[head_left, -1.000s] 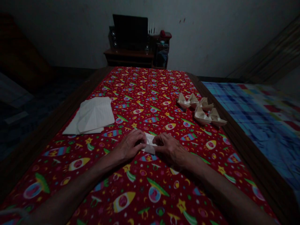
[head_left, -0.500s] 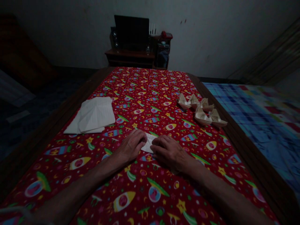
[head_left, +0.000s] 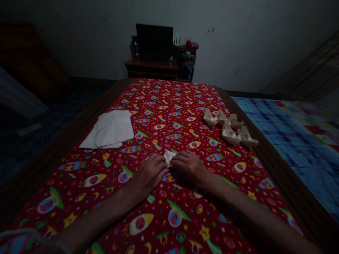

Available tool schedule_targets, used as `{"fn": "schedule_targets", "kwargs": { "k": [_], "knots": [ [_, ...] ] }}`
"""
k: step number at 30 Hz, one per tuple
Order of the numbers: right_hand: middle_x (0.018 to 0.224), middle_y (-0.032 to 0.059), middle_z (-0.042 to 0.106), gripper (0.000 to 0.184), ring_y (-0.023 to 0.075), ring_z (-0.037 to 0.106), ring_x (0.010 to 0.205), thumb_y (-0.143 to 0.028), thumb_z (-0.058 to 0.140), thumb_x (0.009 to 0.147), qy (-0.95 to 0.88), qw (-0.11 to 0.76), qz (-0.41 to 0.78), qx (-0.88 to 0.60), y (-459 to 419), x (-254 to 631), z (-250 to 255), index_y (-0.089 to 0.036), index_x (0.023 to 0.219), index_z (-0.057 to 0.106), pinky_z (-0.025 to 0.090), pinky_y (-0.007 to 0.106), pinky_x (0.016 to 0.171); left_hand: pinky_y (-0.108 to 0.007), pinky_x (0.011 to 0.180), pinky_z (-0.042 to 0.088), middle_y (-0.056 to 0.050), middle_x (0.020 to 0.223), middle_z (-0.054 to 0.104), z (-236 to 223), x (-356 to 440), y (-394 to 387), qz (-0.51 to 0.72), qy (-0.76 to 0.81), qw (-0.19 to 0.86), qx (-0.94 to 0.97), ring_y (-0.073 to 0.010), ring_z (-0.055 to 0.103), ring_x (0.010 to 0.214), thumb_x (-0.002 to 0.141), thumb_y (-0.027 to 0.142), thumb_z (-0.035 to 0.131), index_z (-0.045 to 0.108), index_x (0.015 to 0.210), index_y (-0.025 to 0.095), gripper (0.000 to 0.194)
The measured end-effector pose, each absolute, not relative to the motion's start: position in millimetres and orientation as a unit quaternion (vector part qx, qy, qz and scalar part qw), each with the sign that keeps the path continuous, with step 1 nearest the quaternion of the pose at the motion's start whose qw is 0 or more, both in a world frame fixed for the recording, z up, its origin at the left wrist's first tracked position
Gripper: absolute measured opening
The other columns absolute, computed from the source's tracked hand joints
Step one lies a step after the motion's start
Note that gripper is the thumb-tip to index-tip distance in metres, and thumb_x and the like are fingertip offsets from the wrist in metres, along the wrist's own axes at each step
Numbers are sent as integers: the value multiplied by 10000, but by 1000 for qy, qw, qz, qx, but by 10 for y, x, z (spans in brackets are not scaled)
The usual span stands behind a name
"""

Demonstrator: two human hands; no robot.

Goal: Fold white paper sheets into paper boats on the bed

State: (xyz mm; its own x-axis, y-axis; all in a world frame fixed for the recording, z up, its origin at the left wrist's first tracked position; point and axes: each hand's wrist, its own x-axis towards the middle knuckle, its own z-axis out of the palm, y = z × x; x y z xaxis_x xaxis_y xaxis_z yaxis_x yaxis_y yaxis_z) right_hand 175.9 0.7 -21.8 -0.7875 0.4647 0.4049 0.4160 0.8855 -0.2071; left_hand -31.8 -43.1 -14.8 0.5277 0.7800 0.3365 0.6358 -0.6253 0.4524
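A small folded piece of pale paper [head_left: 169, 156] lies between my hands on the red patterned cloth [head_left: 169, 116]. My left hand [head_left: 153, 172] grips its left side, thumb and fingers pressed together. On its right side, my right hand [head_left: 189, 165] has its fingers curled down over the paper. Most of the paper is hidden under the fingers, so its exact shape is unclear. Several folded paper boats [head_left: 233, 130] sit together to the right, beyond my right hand. A stack of flat paper sheets [head_left: 113, 128] lies to the left.
The cloth covers a long surface with dark wooden edges [head_left: 239, 107]. At the far end, a dark screen [head_left: 155, 41] stands on a wooden cabinet [head_left: 150, 65] against the wall. A blue checked sheet [head_left: 270, 130] is at the right.
My hands have come closer together and less of the paper shows between them. The whole view has shifted slightly. The sheets and the paper boats stay in place.
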Motion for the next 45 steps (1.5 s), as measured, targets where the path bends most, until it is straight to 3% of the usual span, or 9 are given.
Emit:
{"fn": "schedule_targets", "kwargs": {
  "k": [6, 10, 19, 28, 45],
  "knots": [
    [916, 75, 656, 220, 157, 575, 841, -286, 462, 931, -919, 243, 189, -248, 115, 1811, -138, -181, 911, 654, 448, 273, 735, -328, 797, 466, -43, 917, 557, -219, -295, -400, 287, 433, 143, 843, -174, 530, 878, 914, 171, 443, 532, 892, 189, 94],
    [806, 47, 638, 245, 143, 573, 752, -328, 481, 923, -877, 265, 235, -326, 123, 1818, -143, -177, 855, 662, 432, 242, 664, -310, 732, 455, -24, 848, 533, -233, -319, -388, 280, 463, 134, 830, -170, 524, 817, 916, 195, 441, 497, 846, 192, 90],
    [717, 23, 570, 215, 140, 508, 684, -292, 500, 908, -865, 231, 158, -417, 110, 1756, -202, -178, 786, 634, 349, 243, 599, -302, 687, 426, -17, 770, 500, -212, -378, -303, 264, 528, 113, 799, -169, 505, 758, 891, 230, 494, 534, 717, 178, 186],
    [757, 18, 613, 181, 147, 532, 722, -312, 523, 897, -861, 218, 186, -419, 134, 1752, -193, -197, 824, 642, 360, 250, 630, -247, 590, 414, 6, 718, 521, -167, -338, -297, 306, 549, 205, 750, -129, 523, 665, 799, 228, 625, 643, 688, 183, 121],
    [743, 35, 574, 244, 150, 492, 685, -339, 487, 914, -864, 176, 110, -458, 85, 1665, -134, -169, 761, 572, 296, 254, 597, -321, 664, 392, -20, 792, 511, -195, -369, -318, 217, 541, 118, 804, -184, 507, 762, 834, 266, 595, 503, 699, 177, 186]
  ]
}}
